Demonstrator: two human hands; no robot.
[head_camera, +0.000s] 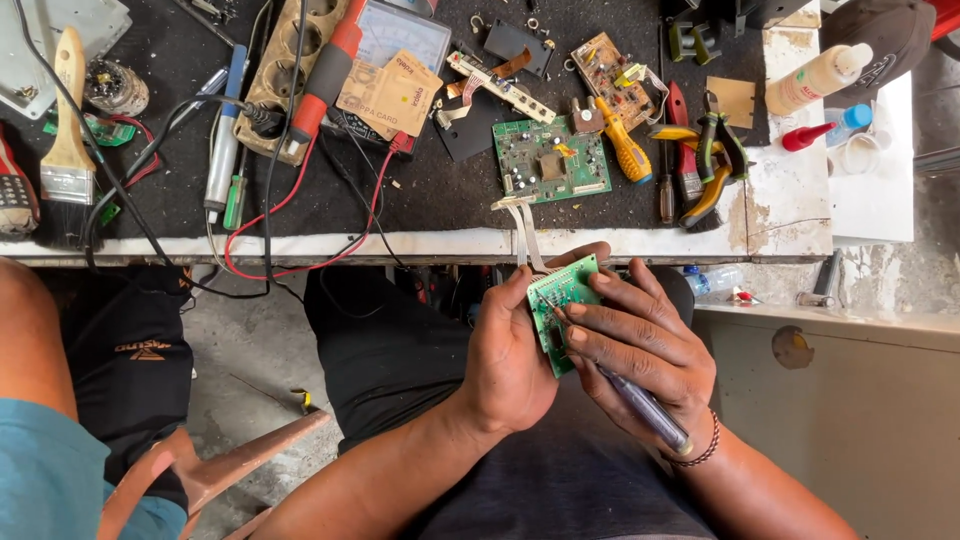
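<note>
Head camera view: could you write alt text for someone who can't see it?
Seen from above, a left hand holds a small green circuit board while the right hand works a pen-like tool on it, before a cluttered workbench of boards, pliers and wires.

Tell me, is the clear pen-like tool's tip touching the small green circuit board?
Touching: the head view shows the tool tip resting on the small green circuit board.

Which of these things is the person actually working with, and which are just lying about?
In use: small green board in the left hand; clear-handled screwdriver in the right hand.

Lying about: larger board, yellow screwdriver, pliers, brush, white bottle.
</note>
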